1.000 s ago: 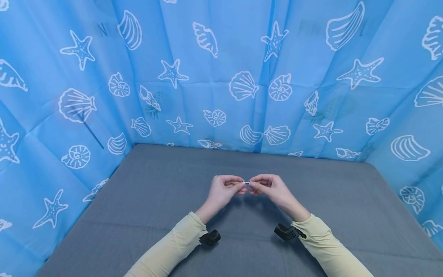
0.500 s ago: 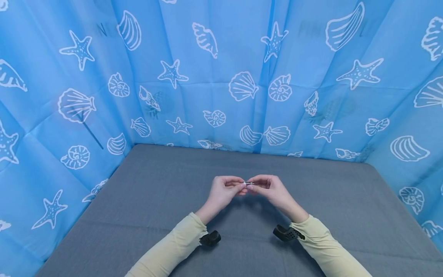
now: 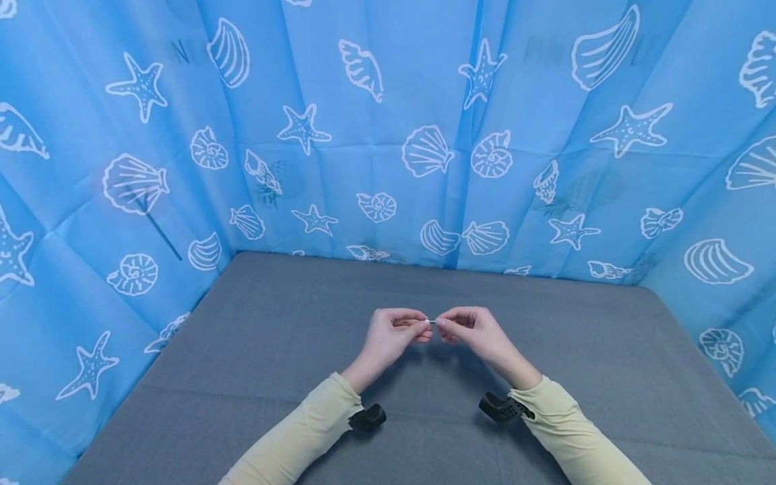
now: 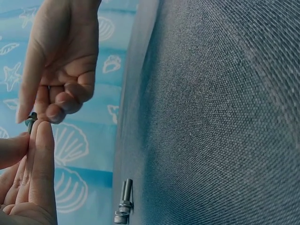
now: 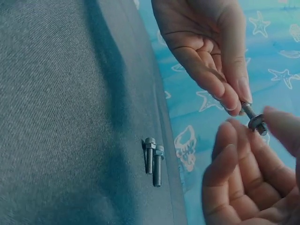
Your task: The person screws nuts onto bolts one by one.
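Observation:
Over the table, both hands meet at a small metal bolt. My left hand pinches one end of it between thumb and fingertips. The fingers of my right hand pinch a dark nut on the threaded part near the other end, thumb on one side and fingertips on the other. In the right wrist view the bolt slants between the hands, its tip showing past the nut. The left wrist view shows the right hand's fingers at the bolt's upper end, the remaining fingers loosely curled.
Two more metal bolts lie side by side on the grey cloth-covered table; the wrist views show them beyond the hands. A blue curtain with white shells and starfish closes in the back and sides. Black wrist cameras hang below both sleeves.
Half a second ago the right thumb and fingers were shifted left, leaving the bolt's end exposed. They are now back over that end, to the right. The left hand stays nearly still.

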The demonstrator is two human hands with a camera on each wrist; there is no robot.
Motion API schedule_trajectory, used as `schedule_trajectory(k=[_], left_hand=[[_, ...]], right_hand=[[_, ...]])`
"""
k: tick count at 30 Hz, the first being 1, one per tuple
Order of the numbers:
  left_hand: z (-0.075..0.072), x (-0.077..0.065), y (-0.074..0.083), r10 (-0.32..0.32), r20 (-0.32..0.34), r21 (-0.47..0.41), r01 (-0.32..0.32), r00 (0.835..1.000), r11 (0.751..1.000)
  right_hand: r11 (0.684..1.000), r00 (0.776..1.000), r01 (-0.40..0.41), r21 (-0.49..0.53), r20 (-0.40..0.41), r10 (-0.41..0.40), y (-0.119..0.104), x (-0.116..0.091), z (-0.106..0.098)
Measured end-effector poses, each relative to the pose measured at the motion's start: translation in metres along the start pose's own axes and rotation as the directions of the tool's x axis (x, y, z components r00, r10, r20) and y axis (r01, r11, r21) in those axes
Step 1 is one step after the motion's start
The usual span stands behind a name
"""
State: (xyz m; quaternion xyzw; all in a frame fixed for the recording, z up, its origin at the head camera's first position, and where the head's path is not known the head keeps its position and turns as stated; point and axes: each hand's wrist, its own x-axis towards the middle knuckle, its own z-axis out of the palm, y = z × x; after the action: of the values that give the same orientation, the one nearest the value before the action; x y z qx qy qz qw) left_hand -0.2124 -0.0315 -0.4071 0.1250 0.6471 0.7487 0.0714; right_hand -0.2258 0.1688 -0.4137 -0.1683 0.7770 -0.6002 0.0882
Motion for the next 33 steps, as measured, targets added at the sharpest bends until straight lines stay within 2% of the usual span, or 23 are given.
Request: schedule_trajectory(k=[3,6,10,14,17,22,29,33], left_hand=[[0.001,-0.002,0.001,0.02,0.002,-0.004,-0.02,1.0,1.0],[0.0,-0.002,0.001,0.025,0.005,-0.002,-0.025,1.0,1.0],[-0.001,-0.002,0.001,0.009,0.008,0.013,-0.009,1.0,1.0],[-0.002,0.004,-0.012,0.018,-0.004,0.028,-0.018,1.0,0.999],[-0.003,0.009,-0.022,0.023,-0.015,0.034,-0.023,1.0,0.999],[-0.002,0.008,-0.018,0.004,-0.014,0.037,-0.004,1.0,0.999],[0.002,0.0,0.0,0.001,-0.004,0.072,-0.001,1.0,0.997],[0.002,-0.004,0.004,0.006,-0.007,0.051,-0.005,1.0,0.999]], right_hand=[[1.0,1.0,-0.015,0.001,0.002,0.015,0.0,0.0,0.0],[0.999,1.0,0.005,0.033,0.016,-0.006,0.0,-0.001,-0.001],[0.999,0.999,0.012,0.035,0.035,-0.013,0.002,-0.001,-0.002],[0.999,0.999,-0.038,0.004,0.04,0.037,0.004,0.001,-0.001],[0.998,0.998,-0.052,0.03,0.038,0.051,0.004,0.001,-0.001],[0.997,0.999,-0.02,0.079,0.031,0.017,0.002,-0.001,-0.003],[0.999,0.999,-0.044,0.017,0.029,0.043,0.002,0.001,-0.002],[0.998,0.999,-0.036,0.044,0.025,0.035,0.004,0.0,-0.002]])
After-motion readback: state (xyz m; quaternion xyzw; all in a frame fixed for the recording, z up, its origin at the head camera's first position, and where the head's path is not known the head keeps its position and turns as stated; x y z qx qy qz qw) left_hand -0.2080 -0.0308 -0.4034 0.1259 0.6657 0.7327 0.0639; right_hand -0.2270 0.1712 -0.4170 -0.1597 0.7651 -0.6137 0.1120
